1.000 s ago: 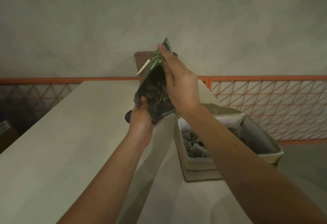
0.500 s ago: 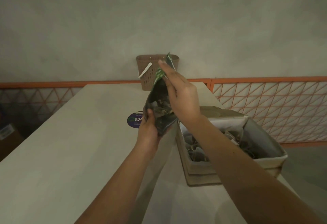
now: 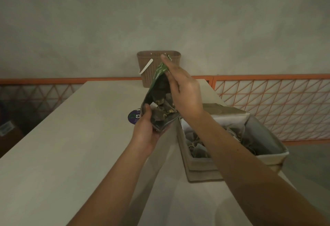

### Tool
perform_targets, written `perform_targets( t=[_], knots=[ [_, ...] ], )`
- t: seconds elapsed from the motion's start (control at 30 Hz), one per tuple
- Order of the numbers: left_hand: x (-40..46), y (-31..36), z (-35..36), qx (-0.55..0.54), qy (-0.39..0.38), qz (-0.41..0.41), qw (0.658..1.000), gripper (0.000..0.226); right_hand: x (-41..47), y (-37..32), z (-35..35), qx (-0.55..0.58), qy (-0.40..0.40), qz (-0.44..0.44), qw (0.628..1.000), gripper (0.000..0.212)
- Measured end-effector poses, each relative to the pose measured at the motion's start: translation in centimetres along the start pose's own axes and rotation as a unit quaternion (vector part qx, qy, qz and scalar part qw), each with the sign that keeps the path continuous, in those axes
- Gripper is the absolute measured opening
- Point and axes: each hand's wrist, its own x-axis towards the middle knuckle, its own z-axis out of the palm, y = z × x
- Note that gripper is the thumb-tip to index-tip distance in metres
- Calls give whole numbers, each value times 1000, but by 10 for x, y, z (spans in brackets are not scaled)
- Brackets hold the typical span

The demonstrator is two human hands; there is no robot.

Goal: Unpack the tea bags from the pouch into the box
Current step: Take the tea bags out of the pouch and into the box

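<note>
Above table (image 3: 62,154): both hands' fingers pinching pouch (image 3: 159,100) holding tea bags (image 3: 161,113); more fill box (image 3: 198,163) beside.

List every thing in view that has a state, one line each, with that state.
pouch: open, held up off the table, tea bags visible inside
left hand: grips the pouch's lower end
right hand: pinches the pouch's top edge
box: open, on the table, tea bags inside
tea bags: some lying in the box
basket: upright at the table's far end, handle down
</note>
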Motion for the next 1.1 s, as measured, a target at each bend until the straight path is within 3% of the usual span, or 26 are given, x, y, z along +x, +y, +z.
perform_targets(
  t=[0.13,0.33,0.5,0.9,1.0,1.1],
  knots=[
    [1,4,8,-5,-26,18,1000,34,-4,-12,-7,1,49,-32,998,39],
    [2,-4,9,-33,11,-42,999,24,-8,5,-1,-7,6,-11,1000,38],
    [-2,-3,4,-38,-8,-42,998,37,-4,-1,-8,15,0,-31,999,38],
    [-26,4,-15,74,-180,-35,980,78,5,5,-11,-3,5,7,1000,39],
    [-25,10,-11,26,-181,-26,983,97,9,3,-12,-3,19,21,1000,39],
    [-18,14,-10,-115,-141,-79,980,90,13,-3,-12,-1,25,25,999,40]
  ],
)
